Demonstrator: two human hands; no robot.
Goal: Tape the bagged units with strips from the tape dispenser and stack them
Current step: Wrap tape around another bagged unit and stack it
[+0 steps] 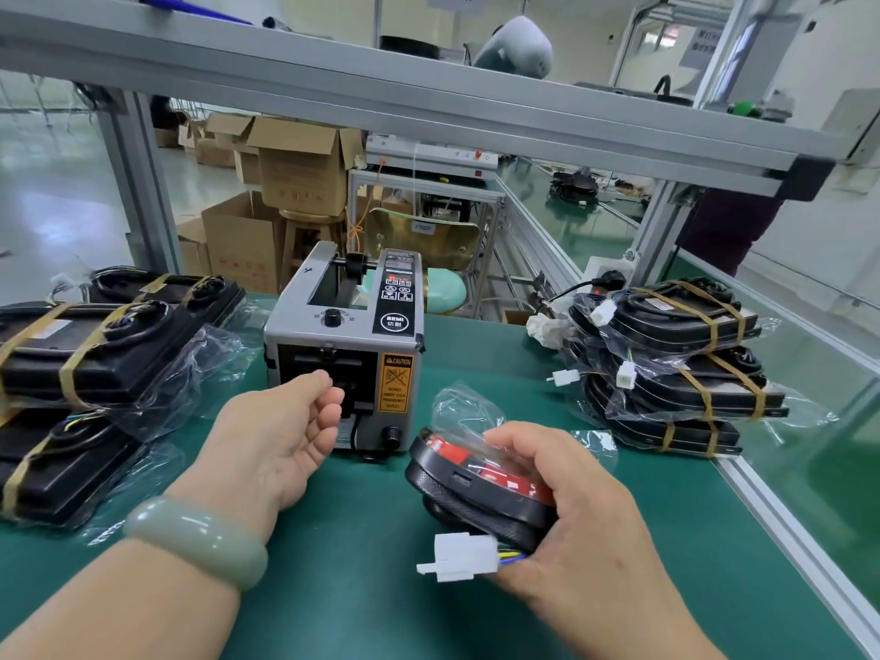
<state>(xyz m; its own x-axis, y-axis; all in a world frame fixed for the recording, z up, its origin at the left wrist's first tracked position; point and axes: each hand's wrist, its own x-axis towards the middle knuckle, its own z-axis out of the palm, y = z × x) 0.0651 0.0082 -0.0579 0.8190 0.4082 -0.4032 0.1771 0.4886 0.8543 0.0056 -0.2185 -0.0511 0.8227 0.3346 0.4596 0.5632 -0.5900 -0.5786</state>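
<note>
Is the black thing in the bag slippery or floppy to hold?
Probably slippery: the bagged unit wears shiny clear plastic. The black body looks stiff, but its white connector sticks out on thin wires, so that end likely flops.

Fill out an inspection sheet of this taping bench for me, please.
Surface: green mat, flat, no spills seen.
Job's things: tape dispenser upright at centre; left stack and right stack of taped units; one untaped bagged unit in hand.
Clutter: crumpled white scrap beside the right stack.
Grippers: left hand loosely curled at the dispenser's slot, holding nothing seen; right hand grips the bagged unit.
Cables: white connector on coloured wires juts from under the right hand; black plug behind the right stack.
Surroundings: aluminium frame overhead; cardboard boxes behind the bench.
</note>
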